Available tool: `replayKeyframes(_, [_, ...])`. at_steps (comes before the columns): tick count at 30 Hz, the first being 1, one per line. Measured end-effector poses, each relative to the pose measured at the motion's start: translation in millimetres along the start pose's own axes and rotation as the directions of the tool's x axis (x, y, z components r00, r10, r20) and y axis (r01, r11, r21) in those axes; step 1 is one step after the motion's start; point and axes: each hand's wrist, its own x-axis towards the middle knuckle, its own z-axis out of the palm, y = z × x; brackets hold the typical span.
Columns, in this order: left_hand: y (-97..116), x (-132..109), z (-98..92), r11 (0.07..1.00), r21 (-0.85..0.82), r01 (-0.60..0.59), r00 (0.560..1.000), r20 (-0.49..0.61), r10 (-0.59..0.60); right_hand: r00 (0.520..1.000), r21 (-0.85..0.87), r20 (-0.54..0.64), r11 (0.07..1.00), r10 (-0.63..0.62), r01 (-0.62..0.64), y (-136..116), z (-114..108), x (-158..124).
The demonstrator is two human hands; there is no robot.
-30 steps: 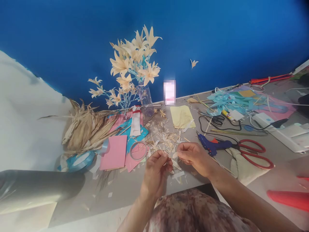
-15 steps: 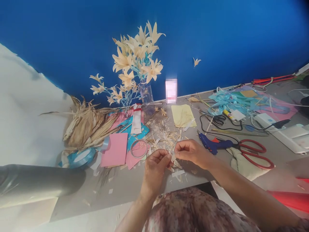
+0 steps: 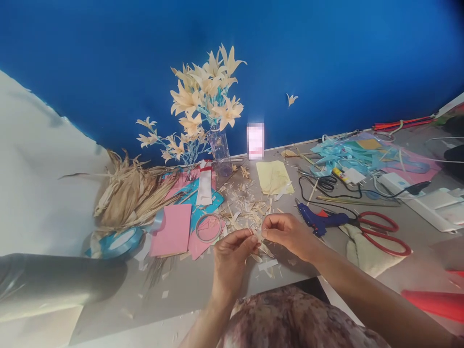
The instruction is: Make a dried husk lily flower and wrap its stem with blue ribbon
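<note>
Close together above the table's near edge, both my hands are closed in a pinch. My left hand (image 3: 235, 256) presses thumb against forefinger on a small pale piece, too small and partly hidden to name. Just to its right, the fingertips of my right hand (image 3: 288, 233) pinch near the same spot; what they hold cannot be made out. Dry pale husk scraps (image 3: 250, 208) lie beyond and beneath my fingers, with a white paper strip (image 3: 268, 265) below them. A blue glue gun (image 3: 321, 218) rests right of my right hand, near red-handled scissors (image 3: 389, 241).
Cream artificial flowers (image 3: 186, 99) stand in a clear bottle (image 3: 220, 154) by the blue wall. Dried husks (image 3: 123, 193), a blue ribbon roll (image 3: 118, 244), pink paper (image 3: 171, 229) and a tape ring (image 3: 209, 227) lie left. A yellow sheet (image 3: 273, 176) and white power strip (image 3: 416, 198) are further back.
The view has tilted a little, so the flowers and wall sit lower in the picture. My hands keep their pinch close together, with only a slight shift of the left fingers.
</note>
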Motion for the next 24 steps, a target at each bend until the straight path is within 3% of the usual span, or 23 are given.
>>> replayKeyframes(3, [0.6, 0.2, 1.0, 1.0, -0.007, -0.016, 1.0, -0.009, 0.016, 1.0, 0.051, 0.008, 0.999, -0.003, 0.002, 0.5, 1.5, -0.8])
replayKeyframes(8, [0.4, 0.2, 1.4, 0.998, -0.037, -0.048, 0.998, -0.033, 0.047, 0.995, 0.277, 0.09, 0.959, 0.037, -0.06, 2.1, 8.7, -2.1])
replayKeyframes(15, [-6.0, 1.5, -3.9, 0.998, -0.042, -0.051, 0.998, 0.034, 0.052, 0.993, 0.445, 0.083, 0.888, 0.086, -0.114, 12.3, 15.6, -0.5])
replayKeyframes(19, [-5.6, 2.8, -3.0, 0.976, -0.217, 0.029, 0.998, 0.059, -0.017, 0.984, 0.621, 0.109, 0.763, 0.141, -0.178, 14.9, 15.8, 1.9])
replayKeyframes(24, [-6.4, 1.9, 2.0, 0.912, -0.382, 0.148, 0.984, 0.149, -0.098, 0.986, 0.666, 0.045, 0.731, 0.159, -0.148, 12.8, 18.3, 3.6])
